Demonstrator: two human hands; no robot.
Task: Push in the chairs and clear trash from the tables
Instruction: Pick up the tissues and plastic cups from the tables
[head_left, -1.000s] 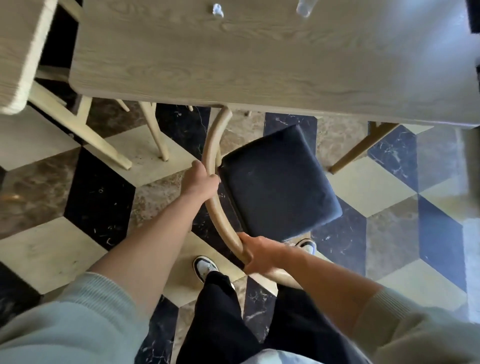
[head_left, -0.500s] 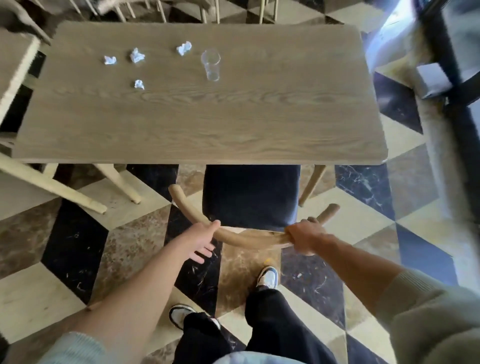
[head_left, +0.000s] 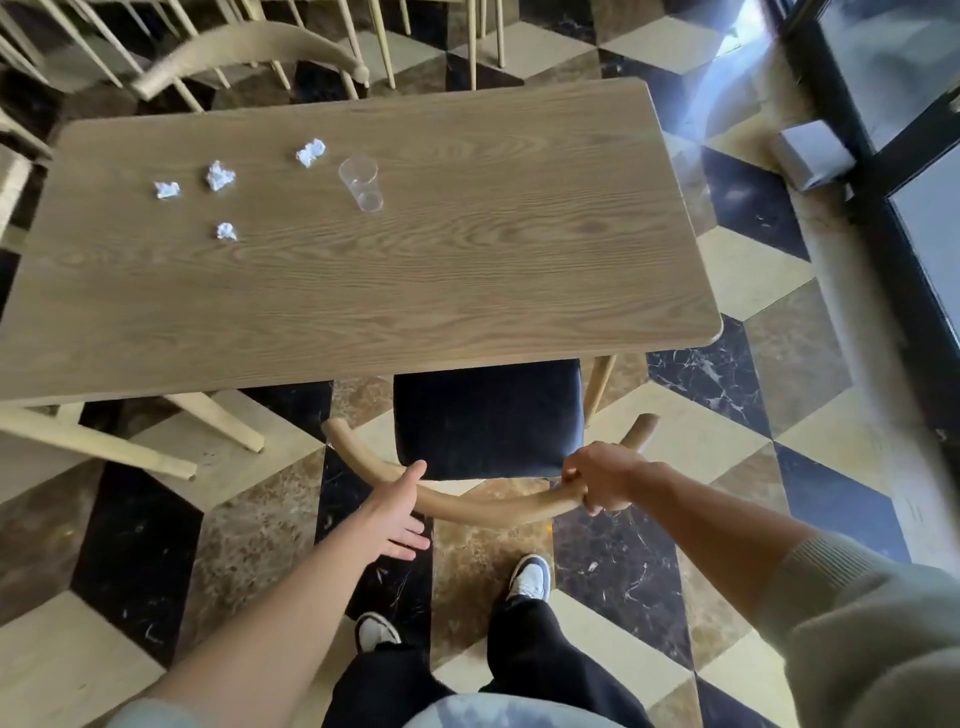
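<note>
One wooden desk (head_left: 363, 291) fills the middle of the view, and one chair (head_left: 488, 421) with a dark blue seat sits at its 6 o'clock edge, the front of the seat tucked under the top. The chair has one curved wooden back rail (head_left: 483, 506). Two hands are on it. The right hand (head_left: 597, 480) has its fingers (head_left: 571, 475) curled tight around the rail near its right end. The left hand (head_left: 397, 512) is flat and open, fingers spread, with the palm against the rail near its left end; it grips nothing. On the desk lie four crumpled white paper balls: one (head_left: 167, 189) at about 10 o'clock, one (head_left: 220, 175) just beside it, one (head_left: 310, 151) nearer 11 o'clock, and a small one (head_left: 226, 232) closer to the person. One clear plastic cup (head_left: 360, 183) stands just right of the papers. Two shoes (head_left: 530, 577) stand on the tiled floor (head_left: 691, 431) at 6 o'clock. The chair's legs are mostly hidden under the seat and desk. More chairs (head_left: 244, 47) at 12 o'clock are blurry and cut off. A pale box (head_left: 810, 153) at 2 o'clock is hard to make out.
</note>
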